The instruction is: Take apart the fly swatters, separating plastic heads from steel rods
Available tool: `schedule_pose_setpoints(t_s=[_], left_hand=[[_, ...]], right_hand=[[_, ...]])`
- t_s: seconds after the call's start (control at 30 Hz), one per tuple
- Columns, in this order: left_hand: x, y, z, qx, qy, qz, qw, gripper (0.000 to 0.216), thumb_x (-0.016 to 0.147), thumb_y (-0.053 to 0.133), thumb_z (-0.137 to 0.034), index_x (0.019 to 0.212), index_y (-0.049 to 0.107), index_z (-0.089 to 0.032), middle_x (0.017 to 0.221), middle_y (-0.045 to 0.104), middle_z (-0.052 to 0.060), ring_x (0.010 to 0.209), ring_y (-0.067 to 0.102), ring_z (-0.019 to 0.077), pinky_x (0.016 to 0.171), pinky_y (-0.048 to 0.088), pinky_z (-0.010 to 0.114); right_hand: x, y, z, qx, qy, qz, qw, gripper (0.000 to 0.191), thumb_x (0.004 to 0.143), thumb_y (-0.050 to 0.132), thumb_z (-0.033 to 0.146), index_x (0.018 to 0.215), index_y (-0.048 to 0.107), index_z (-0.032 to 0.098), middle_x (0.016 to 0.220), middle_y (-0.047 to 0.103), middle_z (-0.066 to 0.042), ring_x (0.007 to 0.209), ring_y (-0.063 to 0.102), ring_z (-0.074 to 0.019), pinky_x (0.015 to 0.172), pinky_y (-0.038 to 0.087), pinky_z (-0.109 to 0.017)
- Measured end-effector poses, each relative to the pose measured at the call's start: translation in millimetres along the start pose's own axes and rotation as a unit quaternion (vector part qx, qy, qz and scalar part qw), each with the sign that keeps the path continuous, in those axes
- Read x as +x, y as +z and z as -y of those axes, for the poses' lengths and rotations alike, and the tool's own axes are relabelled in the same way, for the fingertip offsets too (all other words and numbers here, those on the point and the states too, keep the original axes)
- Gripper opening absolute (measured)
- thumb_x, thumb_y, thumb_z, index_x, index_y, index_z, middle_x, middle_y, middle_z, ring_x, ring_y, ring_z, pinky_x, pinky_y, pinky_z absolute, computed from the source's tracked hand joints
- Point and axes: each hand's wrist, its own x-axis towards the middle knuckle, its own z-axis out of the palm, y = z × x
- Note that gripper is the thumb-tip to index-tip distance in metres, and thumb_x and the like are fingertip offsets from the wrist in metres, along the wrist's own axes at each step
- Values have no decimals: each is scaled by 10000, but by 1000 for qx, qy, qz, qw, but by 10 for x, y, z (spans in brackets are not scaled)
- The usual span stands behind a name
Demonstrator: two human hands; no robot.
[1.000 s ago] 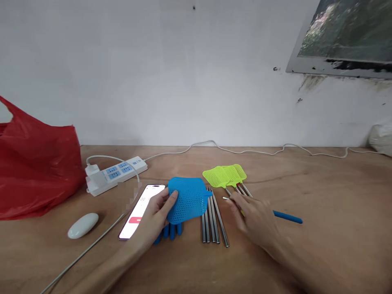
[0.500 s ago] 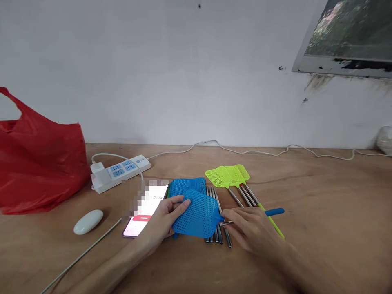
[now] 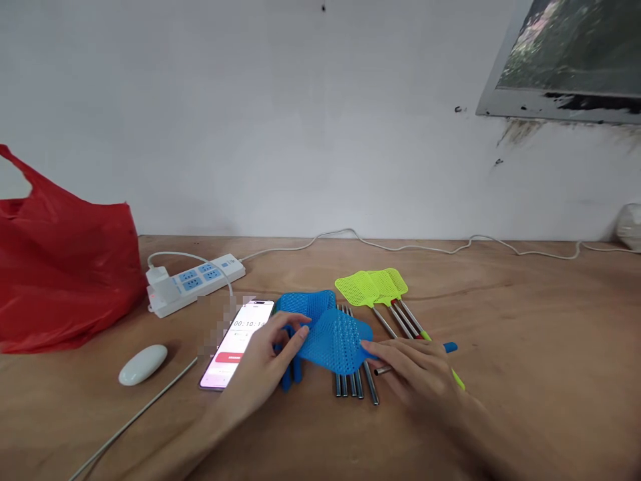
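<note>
Left hand (image 3: 270,364) pinches the near-left edge of the blue swatter head (image 3: 334,342), fingers curled on it; phone (image 3: 237,343) lies just left of that hand on the tabletop (image 3: 525,334). Right hand (image 3: 418,374) grips a metal rod (image 3: 379,369) whose tip meets the head's right corner. Loose steel rods (image 3: 354,384) sit between both hands, partly under the head.

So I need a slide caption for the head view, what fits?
Both hands hold a blue swatter head over metal rods on a wooden table.
</note>
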Motion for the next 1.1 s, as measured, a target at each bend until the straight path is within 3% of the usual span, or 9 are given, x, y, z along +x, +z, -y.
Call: schedule_pose_setpoints(t_s=[0.1, 0.2, 0.33, 0.57, 0.73, 0.87, 1.1], left_hand=[[-20, -35, -35, 112, 133, -66, 983, 212, 972, 560, -359, 1057, 705, -231, 877, 643, 39, 681, 578, 161, 560, 464, 245], [-63, -10, -42, 144, 239, -16, 960, 205, 975, 578, -259, 1131, 709, -236, 787, 637, 13, 617, 564, 140, 555, 465, 237], [-95, 68, 9, 137, 319, 25, 938, 201, 989, 598, -239, 1143, 727, -242, 879, 743, 42, 743, 682, 164, 668, 554, 256], [-52, 100, 128, 165, 353, -26, 921, 187, 969, 656, -276, 1130, 734, -223, 902, 776, 40, 772, 735, 174, 704, 604, 266], [-55, 67, 138, 199, 376, -52, 903, 219, 1034, 541, -266, 1120, 737, -223, 931, 784, 42, 778, 748, 154, 728, 616, 240], [-31, -16, 136, 227, 373, -80, 896, 242, 1040, 518, -247, 1121, 746, -230, 994, 789, 43, 841, 761, 157, 790, 623, 243], [150, -162, 259, 267, 305, -123, 906, 227, 1009, 566, -328, 1067, 766, -240, 971, 800, 28, 859, 771, 214, 795, 625, 311]], right_hand=[[-36, 44, -36, -27, 21, 2, 999, 262, 965, 551, 113, 1202, 633, 190, 875, 786, -37, 720, 750, -174, 606, 580, -266], [-46, 77, -32, -41, 22, 5, 999, 216, 973, 558, 137, 1163, 652, 181, 845, 780, -36, 704, 745, -168, 597, 578, -259], [-45, 108, 20, -20, 16, 13, 1000, 240, 974, 549, 126, 1183, 655, 174, 872, 784, -41, 735, 749, -172, 636, 602, -265], [-11, 121, 77, 10, 27, -3, 1000, 283, 966, 557, 102, 1221, 640, 193, 913, 794, -33, 745, 757, -174, 648, 613, -269], [43, 86, 113, 30, 39, 46, 998, 366, 959, 487, 76, 1287, 598, 194, 1005, 782, -43, 831, 756, -180, 691, 592, -278], [57, 50, 130, 29, 51, 72, 996, 421, 927, 446, 72, 1317, 563, 181, 978, 766, -49, 767, 732, -167, 606, 526, -267], [53, 42, 60, 16, 94, 49, 994, 222, 909, 480, 82, 1026, 624, 204, 848, 721, -17, 723, 704, -156, 555, 425, -260]])
